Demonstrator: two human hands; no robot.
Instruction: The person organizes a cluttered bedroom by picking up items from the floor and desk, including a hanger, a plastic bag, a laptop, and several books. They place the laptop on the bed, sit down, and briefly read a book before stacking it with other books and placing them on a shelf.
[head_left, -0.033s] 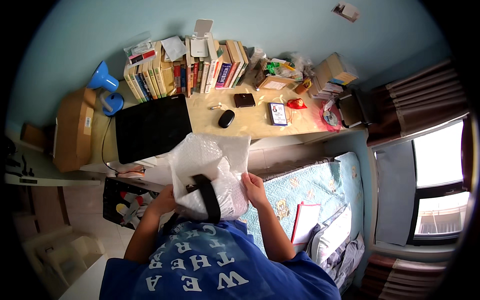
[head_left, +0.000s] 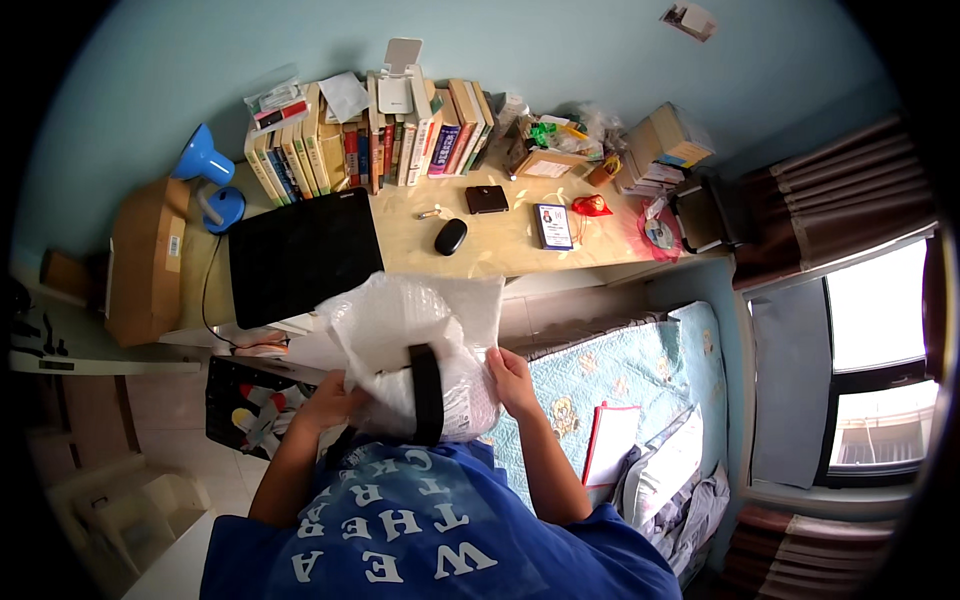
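In front of my body I hold a white, translucent bubble-wrap bag [head_left: 468, 315] with its mouth spread toward the desk. The fingers of my left hand [head_left: 338, 400] are closed on its left side. My right hand [head_left: 512, 382] pinches its right edge, thumb on top. Across the bag's middle runs a black strap [head_left: 427, 395]; what it belongs to is hidden by the wrap.
Beyond the bag stands a wooden desk [head_left: 400, 240] with a black laptop [head_left: 300, 255], a blue lamp [head_left: 205, 165], a dark oval case [head_left: 451, 236], a brown wallet [head_left: 487, 199], a badge [head_left: 553, 227] and books [head_left: 300, 155]. A cardboard box [head_left: 150, 260] is left; a bed [head_left: 560, 400] lies right.
The bag's upper left side has spread farther left, and its mouth looks wider. The black strap has swung from a slant to nearly upright. Both hands keep their grip.
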